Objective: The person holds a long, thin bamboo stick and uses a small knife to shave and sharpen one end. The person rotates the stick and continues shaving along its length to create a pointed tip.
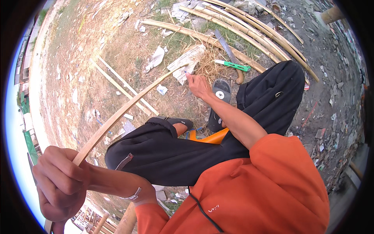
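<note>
My left hand [62, 181], at the lower left, is closed around the near end of a long, thin bamboo strip [120, 113]. The strip slants away from me, bending slightly, and its far tip lies over a pale, weathered wood block [187, 60] on the ground. Just below that tip is my right hand [199, 85], its fingers drawn together by the block. A small bluish-white spot shows at those fingertips, too small to name. Right of the block lie a green-handled utility knife [235, 66] and a machete [226, 43] with a curved brown wooden handle.
Several split bamboo poles [249, 33] lie across the far right. Two narrow strips [122, 86] rest on the dry ground at left. I sit low on something orange [212, 137], legs folded, in sandals [220, 97]. Paper scraps and rubble [321, 134] litter the ground.
</note>
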A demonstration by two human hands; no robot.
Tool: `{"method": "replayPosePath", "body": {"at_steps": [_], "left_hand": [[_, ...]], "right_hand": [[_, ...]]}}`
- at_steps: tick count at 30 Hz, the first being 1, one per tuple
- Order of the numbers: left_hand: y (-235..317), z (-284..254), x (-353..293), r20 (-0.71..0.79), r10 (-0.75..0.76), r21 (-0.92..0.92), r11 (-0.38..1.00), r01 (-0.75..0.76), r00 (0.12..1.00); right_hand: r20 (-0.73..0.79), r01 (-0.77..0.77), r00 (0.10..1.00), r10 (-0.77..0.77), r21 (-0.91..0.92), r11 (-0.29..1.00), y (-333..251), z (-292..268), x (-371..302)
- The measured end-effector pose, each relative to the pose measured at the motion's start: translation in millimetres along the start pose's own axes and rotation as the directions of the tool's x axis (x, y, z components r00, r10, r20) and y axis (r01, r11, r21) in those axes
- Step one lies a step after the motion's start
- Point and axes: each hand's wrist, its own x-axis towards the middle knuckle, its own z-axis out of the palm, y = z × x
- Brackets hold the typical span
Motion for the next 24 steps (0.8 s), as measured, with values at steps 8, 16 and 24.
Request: {"method": "replayPosePath", "body": {"at_steps": [8,16,24], "left_hand": [[3,-7,-4,-0.019,0.003,-0.13,0.992,-0.006,1.0],[25,-30,-18,-0.146,0.061,0.206,0.978,-0.03,0.987],[38,-45,-31,-0.241,0.038,0.284,0.958,0.034,0.97]], "right_hand": [[0.047,-0.092,0.994,0.096,-0.078,0.993,16,10,20],[0.093,-0.057,0.993,0.068,-0.114,0.992,-28,-25,9],[0.067,0.159,0.984,-0.166,0.096,0.983,-79,-39,-74]]}}
